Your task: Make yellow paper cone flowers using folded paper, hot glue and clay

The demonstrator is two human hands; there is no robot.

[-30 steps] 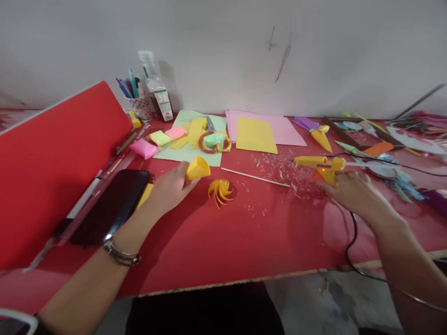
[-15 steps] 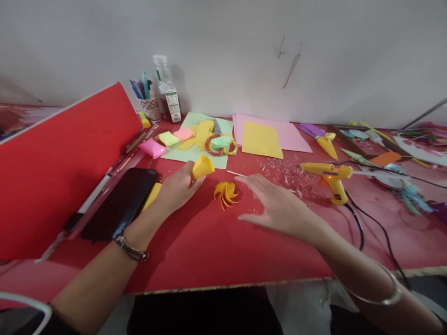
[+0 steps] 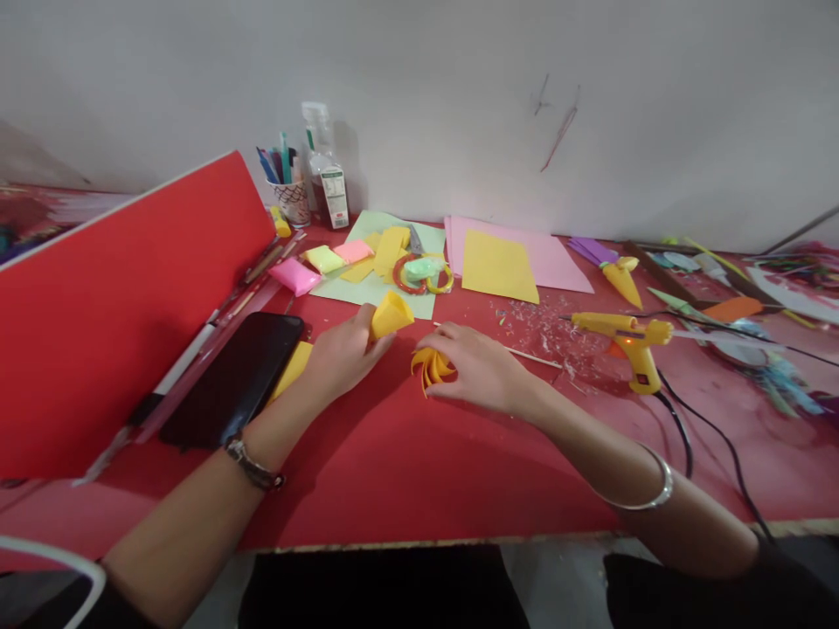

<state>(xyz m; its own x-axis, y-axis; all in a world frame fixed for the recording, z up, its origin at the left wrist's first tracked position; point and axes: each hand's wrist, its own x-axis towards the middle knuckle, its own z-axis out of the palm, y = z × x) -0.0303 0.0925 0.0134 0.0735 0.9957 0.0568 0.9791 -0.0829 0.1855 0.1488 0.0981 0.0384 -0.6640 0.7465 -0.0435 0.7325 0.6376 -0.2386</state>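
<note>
A rolled yellow paper cone (image 3: 391,316) is in my left hand (image 3: 344,351), its wide mouth facing up and to the right. The fingers are wrapped round its narrow end, which they hide. On the red table lies a yellow-orange paper flower (image 3: 431,367) with curled, swirling petals. My right hand (image 3: 481,369) arches over the flower's right side, fingers and thumb apart around it and partly covering it. I cannot tell how firmly they touch it. Behind my right hand a thin white stick (image 3: 534,357) lies on the table.
A hot glue gun (image 3: 626,336) with a lit orange light and trailing cord rests at right. Left are a black phone (image 3: 232,376) and a leaning red board (image 3: 124,323). Farther back are paper sheets (image 3: 502,265), scissors (image 3: 401,275), a bottle (image 3: 329,188) and a pen cup (image 3: 289,203).
My right hand has moved left and down onto the paper flower, its fingers curling around it. My left hand keeps hold of the paper cone. The view has shifted slightly.
</note>
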